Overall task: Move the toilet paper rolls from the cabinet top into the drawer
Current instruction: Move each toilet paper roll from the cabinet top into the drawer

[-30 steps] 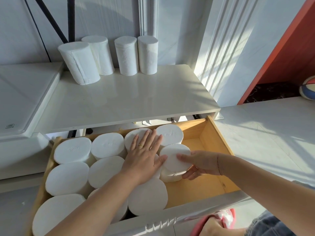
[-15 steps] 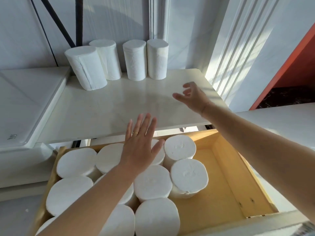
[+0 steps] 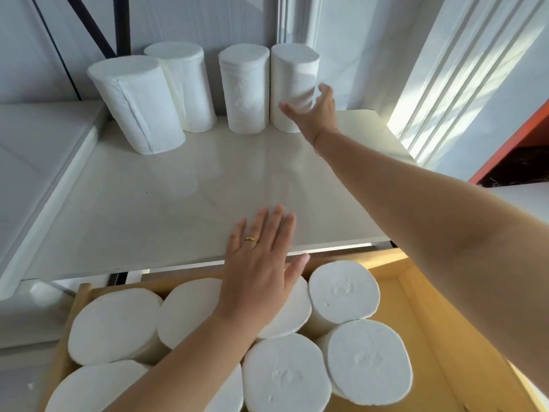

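The drawer (image 3: 416, 337) lies open nearest, its left and middle packed with upright toilet paper rolls (image 3: 285, 379) pressed against each other. Bare wood shows only along the right side. That free strip looks narrow, so a roll brought down carelessly could catch on a packed one and end up tilted or proud of the rim, which might stop the drawer from closing.

Above those rolls, the left grip (image 3: 258, 263) is flat with straight fingers and holds nothing. Its fingertips reach over the front edge of the cabinet top (image 3: 178, 197); I cannot tell whether the palm touches the roll beneath. It sits in the likely path back to the drawer, so a roll carried low could bump it.

At the far side, four rolls stand against the wall. The right grip (image 3: 315, 111) is spread open around the lower part of the rightmost roll (image 3: 292, 69), thumb in front and fingers at its right side, not yet closed on it. That roll stands just beside its neighbour (image 3: 245, 87), so a sideways pull could knock the neighbour over. The paper is soft, and a low, one-sided hold at full reach may let the roll tip or slip. The leftmost roll (image 3: 136, 102) already leans and would probably fall at a light nudge.
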